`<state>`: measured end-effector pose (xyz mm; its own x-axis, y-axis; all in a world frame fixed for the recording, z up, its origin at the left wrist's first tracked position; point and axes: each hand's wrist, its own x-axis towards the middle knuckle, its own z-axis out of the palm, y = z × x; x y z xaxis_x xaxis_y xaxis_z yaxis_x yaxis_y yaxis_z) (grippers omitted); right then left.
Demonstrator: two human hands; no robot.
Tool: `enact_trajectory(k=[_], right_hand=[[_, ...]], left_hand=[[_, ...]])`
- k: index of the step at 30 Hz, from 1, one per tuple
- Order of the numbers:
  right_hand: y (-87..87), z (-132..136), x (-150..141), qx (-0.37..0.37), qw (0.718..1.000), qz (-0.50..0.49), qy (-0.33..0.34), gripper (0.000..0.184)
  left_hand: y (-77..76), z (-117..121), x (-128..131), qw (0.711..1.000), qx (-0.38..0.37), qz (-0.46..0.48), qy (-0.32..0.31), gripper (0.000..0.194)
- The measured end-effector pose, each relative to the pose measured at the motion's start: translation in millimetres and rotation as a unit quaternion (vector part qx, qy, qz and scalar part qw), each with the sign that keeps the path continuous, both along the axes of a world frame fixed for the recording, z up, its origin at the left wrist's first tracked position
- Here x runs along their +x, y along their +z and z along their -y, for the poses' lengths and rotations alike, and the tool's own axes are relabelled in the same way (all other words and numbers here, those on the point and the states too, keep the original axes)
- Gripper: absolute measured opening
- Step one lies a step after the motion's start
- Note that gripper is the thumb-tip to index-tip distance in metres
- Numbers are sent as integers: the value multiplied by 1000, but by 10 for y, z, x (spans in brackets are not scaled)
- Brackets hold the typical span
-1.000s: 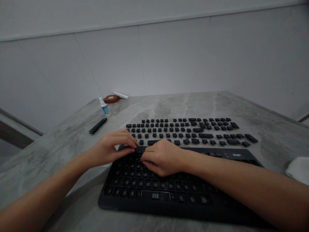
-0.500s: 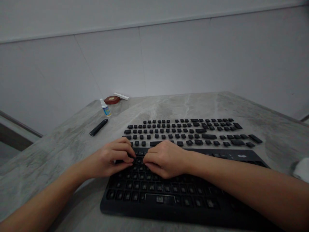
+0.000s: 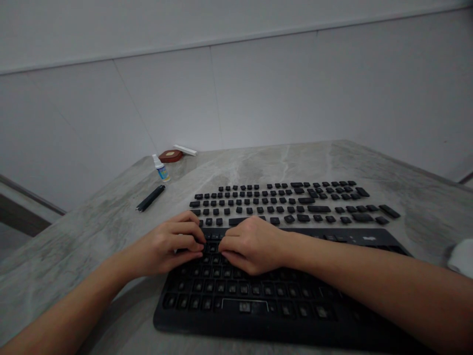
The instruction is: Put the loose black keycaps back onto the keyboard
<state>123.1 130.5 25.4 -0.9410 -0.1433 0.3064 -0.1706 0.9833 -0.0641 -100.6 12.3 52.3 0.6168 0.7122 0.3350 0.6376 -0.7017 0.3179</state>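
Observation:
A black keyboard base [image 3: 229,330] with most of its key sockets bare lies in front of me. Over its upper left part my left hand [image 3: 172,245] is bent, thumb and fingertips brought together at the sockets; whatever they pinch is hidden. Just to the right, my right hand [image 3: 251,246] is curled closed with its fingertips low on the upper rows, and what it may hold cannot be seen. Behind the base, loose black keycaps [image 3: 273,200] are laid out in rows like a keyboard. A long spacebar keycap [image 3: 240,221] lies partly behind my right hand.
On the marbled table [image 3: 258,165] at the left lie a dark slim tool [image 3: 151,198] and a small spray bottle [image 3: 161,169]. Behind them are a brown case [image 3: 170,156] and a white strip [image 3: 185,150]. Something white [image 3: 461,257] sits at the right edge.
My left hand has drawn back from the base's top edge down toward the upper left sockets, its fingers coming together. My right hand has stayed nearly in place. The view has shifted slightly.

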Motion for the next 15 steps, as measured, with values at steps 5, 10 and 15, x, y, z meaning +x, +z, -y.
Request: enact_trajectory(k=[5,10,15], right_hand=[[-8,-11,0,2,1000,-3,5,19],[-1,-7,9,3,1000,1,3,19],[47,28,24,3,1000,0,-10,35]], left_hand=[[-7,14,-5,1000,4,-5,10,10],[-24,23,-4,999,1,-13,39,15],[-24,21,11,999,-2,-12,33,16]])
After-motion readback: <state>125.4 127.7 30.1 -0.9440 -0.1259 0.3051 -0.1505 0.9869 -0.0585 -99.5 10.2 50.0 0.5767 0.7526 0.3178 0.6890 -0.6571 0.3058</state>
